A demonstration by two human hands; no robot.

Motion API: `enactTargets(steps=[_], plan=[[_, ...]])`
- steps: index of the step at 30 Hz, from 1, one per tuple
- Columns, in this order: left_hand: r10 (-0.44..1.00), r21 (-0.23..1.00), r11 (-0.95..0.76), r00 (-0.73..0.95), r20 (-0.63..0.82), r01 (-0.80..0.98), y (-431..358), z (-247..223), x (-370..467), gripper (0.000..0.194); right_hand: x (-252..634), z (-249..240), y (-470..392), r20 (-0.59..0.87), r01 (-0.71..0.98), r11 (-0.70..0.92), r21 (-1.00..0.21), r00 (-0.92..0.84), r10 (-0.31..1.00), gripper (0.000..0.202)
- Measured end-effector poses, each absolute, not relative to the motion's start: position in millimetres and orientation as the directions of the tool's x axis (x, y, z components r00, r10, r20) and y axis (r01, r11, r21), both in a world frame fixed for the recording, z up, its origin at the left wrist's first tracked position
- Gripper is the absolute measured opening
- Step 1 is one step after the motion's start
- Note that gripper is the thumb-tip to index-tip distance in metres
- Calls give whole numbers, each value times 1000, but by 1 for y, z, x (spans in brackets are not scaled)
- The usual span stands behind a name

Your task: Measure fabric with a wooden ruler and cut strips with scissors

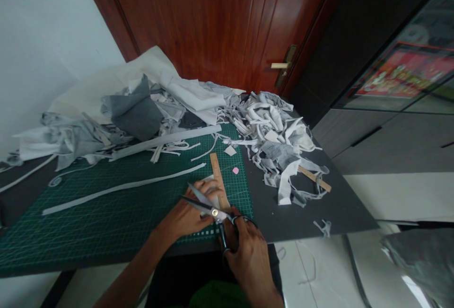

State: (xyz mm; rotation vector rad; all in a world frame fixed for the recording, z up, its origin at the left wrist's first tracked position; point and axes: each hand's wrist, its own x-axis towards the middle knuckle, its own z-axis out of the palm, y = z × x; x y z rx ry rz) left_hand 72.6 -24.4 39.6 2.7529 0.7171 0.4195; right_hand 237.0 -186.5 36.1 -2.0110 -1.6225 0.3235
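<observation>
My right hand (250,251) grips a pair of black-handled scissors (214,212), fingers and thumb in the handle loops. The steel blades are spread apart and point left, in front of my left hand (191,213). That hand is closed, its curled fingers around a small pale piece of fabric (210,178) that is mostly covered. Right beside those fingers a wooden ruler (217,173) lies on the green cutting mat (142,218), its near end close to the scissors. A long grey fabric strip (124,186) stretches across the mat to the left.
Grey and white fabric scraps (138,109) are heaped along the back. Another tangled pile of strips (276,137) lies right of the mat, with a second wooden ruler (315,178) partly under it. A pink piece (235,170) and a white square (230,150) lie nearby.
</observation>
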Motion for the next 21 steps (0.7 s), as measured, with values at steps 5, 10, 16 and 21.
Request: enactTargets(steps=[5,10,16,21], plan=[[467,267,-876,843,267,401,-28,44,73,58,238,24,-199,281,855,-89,-511,264,923,48],[482,260,-870,837,259,420,-23,32,74,57,252,21,-207,302,851,-30,-524,218,928,32],[505,275,-860,791,344,430,-17,13,75,54,249,25,-206,264,829,-14,-559,195,945,36],[531,322,-841,780,331,435,-21,21,74,56,246,25,-206,309,843,-29,-537,229,923,31]])
